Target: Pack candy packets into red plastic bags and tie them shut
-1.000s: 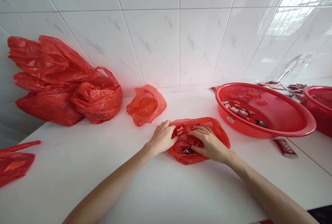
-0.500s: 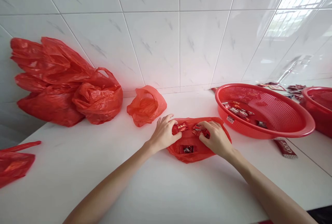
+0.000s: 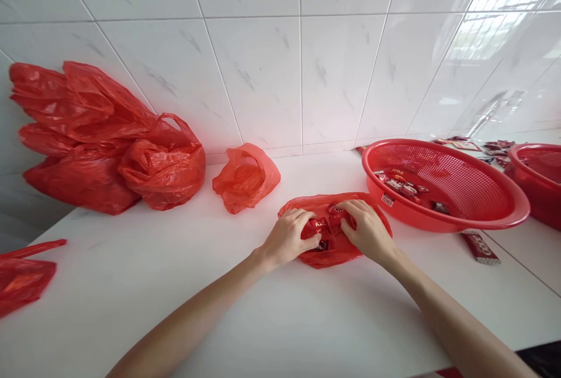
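Note:
A red plastic bag [image 3: 337, 257] lies flattened on the white counter, with small red wrapped packets on it. My left hand [image 3: 291, 236] is closed on a red packet [image 3: 319, 226] over the bag's left part. Just beneath that packet, a darker packet [image 3: 323, 245] is partly covered by my left fingers. My right hand [image 3: 366, 229] has its thumb and fingers round another red packet [image 3: 335, 212] at the bag's right side. The ends of both packets are hidden by my fingers.
A red perforated basket [image 3: 482, 191] holding packets stands to the right, near a red wrapper [image 3: 480, 248]. Another red basket [image 3: 539, 185] is at the far right. Filled red bags [image 3: 87, 173] lean at the left wall, with a crumpled red bag [image 3: 246, 179] beside them.
My left hand has moved right and slightly down with its packet, now partly over the darker packet. My right hand has shifted only slightly, still at its packet.

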Demonstrator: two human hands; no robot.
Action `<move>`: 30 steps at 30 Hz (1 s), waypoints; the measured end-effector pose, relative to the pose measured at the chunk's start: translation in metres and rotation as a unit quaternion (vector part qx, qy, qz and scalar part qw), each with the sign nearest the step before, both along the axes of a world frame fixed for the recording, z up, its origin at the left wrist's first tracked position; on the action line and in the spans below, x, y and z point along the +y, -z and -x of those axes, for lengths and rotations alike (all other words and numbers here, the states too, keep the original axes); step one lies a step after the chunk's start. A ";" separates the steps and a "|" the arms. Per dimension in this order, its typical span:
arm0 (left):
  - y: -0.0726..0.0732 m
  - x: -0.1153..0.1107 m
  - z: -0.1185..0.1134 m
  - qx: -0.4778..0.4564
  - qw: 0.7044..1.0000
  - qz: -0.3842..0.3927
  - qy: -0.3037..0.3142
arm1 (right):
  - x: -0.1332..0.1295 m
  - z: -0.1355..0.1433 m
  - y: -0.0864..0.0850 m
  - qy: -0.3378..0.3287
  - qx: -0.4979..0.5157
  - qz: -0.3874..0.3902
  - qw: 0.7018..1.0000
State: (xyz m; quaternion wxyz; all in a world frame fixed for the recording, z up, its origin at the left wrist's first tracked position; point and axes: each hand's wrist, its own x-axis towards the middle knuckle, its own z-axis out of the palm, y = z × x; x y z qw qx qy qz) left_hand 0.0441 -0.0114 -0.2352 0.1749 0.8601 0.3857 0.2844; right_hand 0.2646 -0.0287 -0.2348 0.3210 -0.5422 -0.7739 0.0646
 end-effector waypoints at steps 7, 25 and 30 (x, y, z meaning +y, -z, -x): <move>-0.002 -0.003 -0.003 -0.052 0.988 0.124 -0.077 | -0.002 0.004 0.001 -0.084 -0.024 -0.014 0.996; -0.057 -0.011 0.018 0.313 0.945 0.074 -0.058 | 0.002 -0.042 -0.022 -0.038 -0.185 0.102 0.977; -0.062 -0.009 0.030 0.299 0.949 0.010 -0.098 | 0.000 -0.050 -0.027 0.009 -0.153 0.081 0.985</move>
